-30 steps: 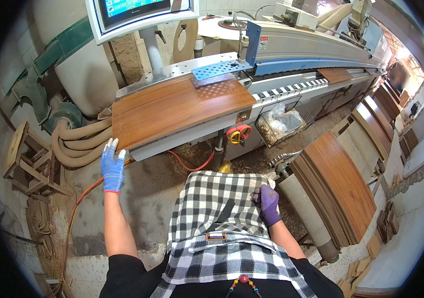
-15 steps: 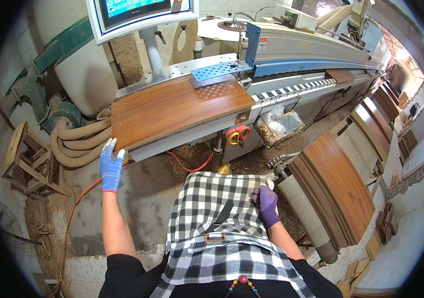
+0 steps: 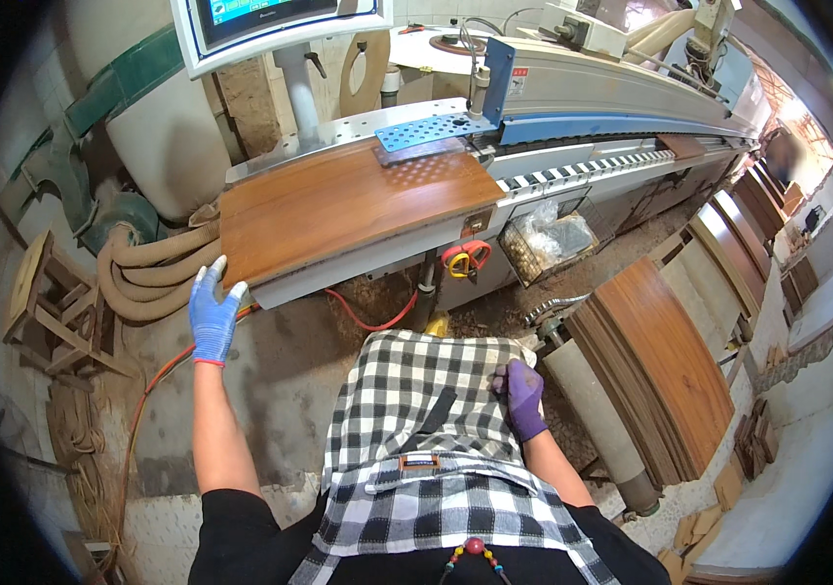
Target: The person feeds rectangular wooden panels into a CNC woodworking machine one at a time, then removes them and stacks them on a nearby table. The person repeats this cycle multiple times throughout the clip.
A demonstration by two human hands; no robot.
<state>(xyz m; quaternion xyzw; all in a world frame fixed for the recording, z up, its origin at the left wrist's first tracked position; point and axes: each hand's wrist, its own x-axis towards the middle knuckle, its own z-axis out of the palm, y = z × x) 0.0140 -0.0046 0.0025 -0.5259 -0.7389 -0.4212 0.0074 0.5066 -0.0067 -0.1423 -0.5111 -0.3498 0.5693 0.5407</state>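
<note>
My left hand [image 3: 213, 312], in a blue knit glove with pale fingertips, is open. Its fingers are spread at the near left corner of a brown wood-grain panel [image 3: 338, 210], the thumb by the front edge. The panel lies flat on the infeed table of a long machine, its far right part beneath a blue perforated plate [image 3: 431, 132]. My right hand [image 3: 523, 395], in a purple glove, rests closed against the right side of my checkered apron [image 3: 436, 390]. Its fingers are curled, and nothing shows in them.
To the right, a stack of brown panels [image 3: 655, 366] sits on a roller [image 3: 597, 419]. Red-and-yellow scissors [image 3: 465, 260] and a wire basket [image 3: 553, 244] hang on the machine's front. Thick hoses [image 3: 148, 278] and a wooden stool [image 3: 56, 302] stand left. A person is far right.
My left hand has slid slightly farther up along the panel's left end. A smaller brown panel farther down the machine has moved to the right. My right hand stays by the apron.
</note>
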